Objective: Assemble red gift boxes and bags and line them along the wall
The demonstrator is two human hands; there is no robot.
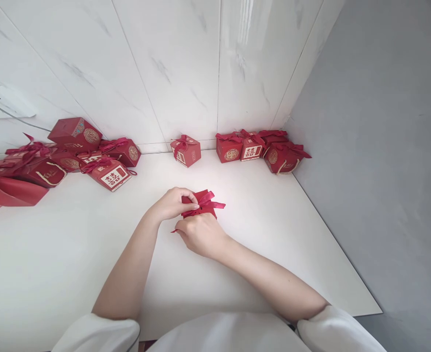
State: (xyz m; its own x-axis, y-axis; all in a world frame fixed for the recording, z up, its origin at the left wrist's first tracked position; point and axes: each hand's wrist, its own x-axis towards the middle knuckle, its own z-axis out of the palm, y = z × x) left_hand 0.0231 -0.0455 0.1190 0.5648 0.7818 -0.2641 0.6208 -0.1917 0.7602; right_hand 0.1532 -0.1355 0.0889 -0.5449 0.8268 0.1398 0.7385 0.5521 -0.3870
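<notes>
A small red gift box (212,213) stands on the white table in front of me, largely covered by my hands. Across its top runs a shiny red ribbon (206,198), with a loop and a tail sticking out to the right. My left hand (176,203) pinches the ribbon at the box's upper left side, thumb and fingers pressed together. Crossing in front of the box, my right hand (203,234) is closed, its knuckles toward me. A ribbon end pokes out left of its fingers, by the thumb. The box's front face is hidden.
Along the wall at left lie several red boxes (109,176) with ribbons and cord handles. One ribboned box (186,150) stands alone at the back middle. More boxes (251,146) sit at back right, near a grey panel (377,146) bordering the white table (274,230).
</notes>
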